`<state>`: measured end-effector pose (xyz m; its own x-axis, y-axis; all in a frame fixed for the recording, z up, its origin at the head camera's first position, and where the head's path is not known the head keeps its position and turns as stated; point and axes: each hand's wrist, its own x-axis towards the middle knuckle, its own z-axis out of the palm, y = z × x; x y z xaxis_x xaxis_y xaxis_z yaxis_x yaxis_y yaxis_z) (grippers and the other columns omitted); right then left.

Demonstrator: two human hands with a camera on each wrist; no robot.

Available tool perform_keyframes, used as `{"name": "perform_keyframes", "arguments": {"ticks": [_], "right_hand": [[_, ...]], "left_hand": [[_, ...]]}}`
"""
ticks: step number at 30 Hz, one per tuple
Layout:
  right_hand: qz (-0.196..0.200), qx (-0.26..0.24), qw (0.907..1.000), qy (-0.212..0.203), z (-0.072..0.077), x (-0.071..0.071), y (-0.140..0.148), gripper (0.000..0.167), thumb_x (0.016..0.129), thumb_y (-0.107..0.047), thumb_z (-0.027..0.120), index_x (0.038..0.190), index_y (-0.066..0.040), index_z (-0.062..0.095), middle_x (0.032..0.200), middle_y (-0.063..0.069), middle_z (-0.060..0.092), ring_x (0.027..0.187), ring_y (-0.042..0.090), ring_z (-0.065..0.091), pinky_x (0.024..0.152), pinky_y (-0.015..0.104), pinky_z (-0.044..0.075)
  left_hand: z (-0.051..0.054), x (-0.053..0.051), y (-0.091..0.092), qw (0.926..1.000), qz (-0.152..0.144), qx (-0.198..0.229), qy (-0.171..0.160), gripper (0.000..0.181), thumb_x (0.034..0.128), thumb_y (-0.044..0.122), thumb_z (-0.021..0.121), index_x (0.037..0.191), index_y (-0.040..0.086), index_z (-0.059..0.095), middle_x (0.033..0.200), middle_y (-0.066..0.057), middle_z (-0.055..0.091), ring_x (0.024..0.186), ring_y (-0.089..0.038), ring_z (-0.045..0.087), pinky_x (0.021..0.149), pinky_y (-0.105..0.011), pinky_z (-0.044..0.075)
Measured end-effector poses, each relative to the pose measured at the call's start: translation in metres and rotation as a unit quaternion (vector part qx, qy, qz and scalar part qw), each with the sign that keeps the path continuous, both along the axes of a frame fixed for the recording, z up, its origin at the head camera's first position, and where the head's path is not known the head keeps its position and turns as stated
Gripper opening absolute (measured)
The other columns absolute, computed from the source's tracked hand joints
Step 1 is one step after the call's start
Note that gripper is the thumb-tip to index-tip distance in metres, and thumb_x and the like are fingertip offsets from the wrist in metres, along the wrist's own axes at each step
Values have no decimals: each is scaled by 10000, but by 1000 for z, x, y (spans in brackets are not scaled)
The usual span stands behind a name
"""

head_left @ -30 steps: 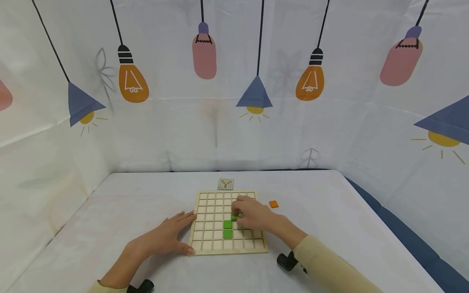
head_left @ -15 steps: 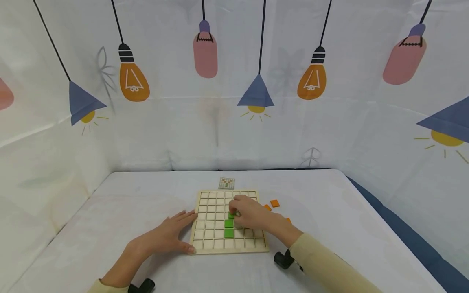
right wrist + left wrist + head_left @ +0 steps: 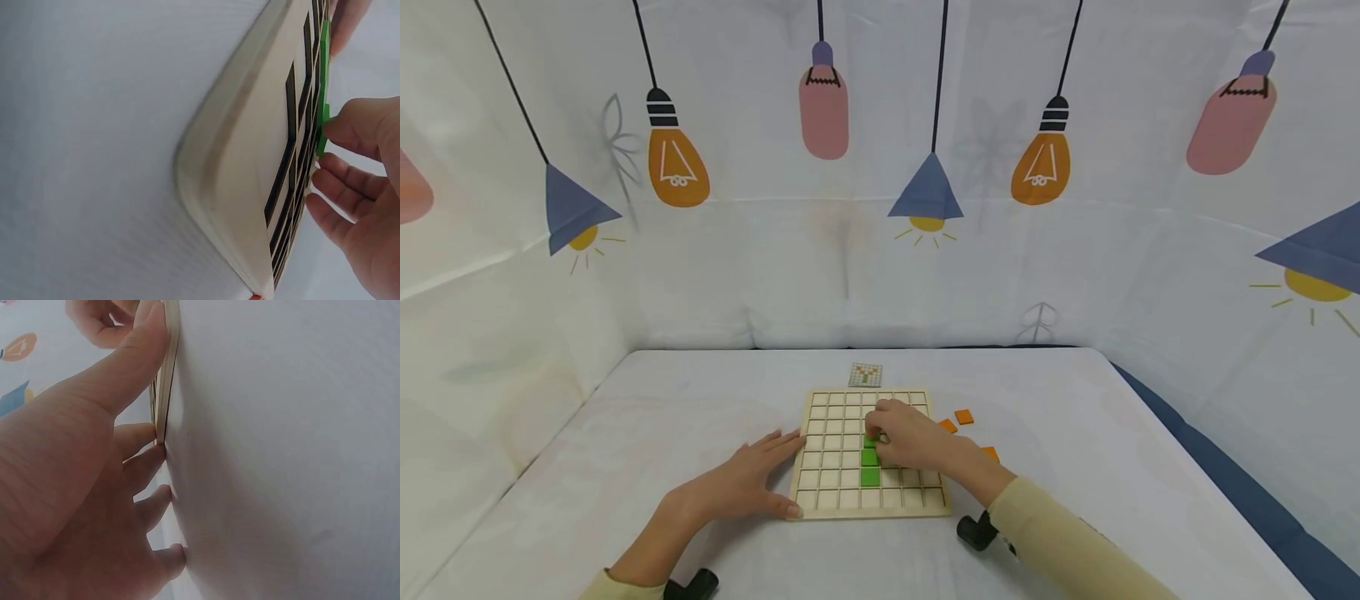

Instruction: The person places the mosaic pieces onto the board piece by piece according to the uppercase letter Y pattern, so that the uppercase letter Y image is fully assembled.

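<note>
A wooden grid board [image 3: 829, 481] lies on the white table, with two green square tiles [image 3: 870, 477] set one behind the other in its cells. Just beyond them, my right hand [image 3: 912, 435] pinches a third green tile [image 3: 869, 442] at the board's surface; fingers cover part of it. From the right wrist view, the thumb [image 3: 344, 128] touches green while other fingers are bent over the grid. My left hand [image 3: 737, 481] lies spread along the board's left side. In the left wrist view its thumb [image 3: 140, 356] is on the board's edge, fingertips beside it.
Beyond the board lies a small pattern card [image 3: 865, 375] printed with a coloured grid. Orange tiles [image 3: 964, 417] are scattered on the table right of the board, one partly behind the right forearm. A black wrist mount [image 3: 976, 532] hangs under the right sleeve.
My right hand has shifted slightly left with the green tile, which now lines up more with the two nearer ones. The left hand stays put on the board.
</note>
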<state>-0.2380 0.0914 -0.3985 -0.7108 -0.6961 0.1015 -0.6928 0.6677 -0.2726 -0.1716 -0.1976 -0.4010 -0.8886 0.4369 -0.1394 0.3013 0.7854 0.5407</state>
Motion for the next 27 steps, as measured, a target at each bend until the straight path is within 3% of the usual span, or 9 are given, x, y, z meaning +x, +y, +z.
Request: {"name": "perform_keyframes", "arguments": {"ticks": [27], "right_hand": [[127,-85,9999,61,-1,0,0,147,934,-69,626,975,-165,730,971,-51,603,870,81,503,770,205,478]], "left_hand": [[-1,-1,1,9999,19,-120,15,1044,698,574,816,1543,150,371,1639,-51,303,1539,-392,161,1182,-714,94]]}}
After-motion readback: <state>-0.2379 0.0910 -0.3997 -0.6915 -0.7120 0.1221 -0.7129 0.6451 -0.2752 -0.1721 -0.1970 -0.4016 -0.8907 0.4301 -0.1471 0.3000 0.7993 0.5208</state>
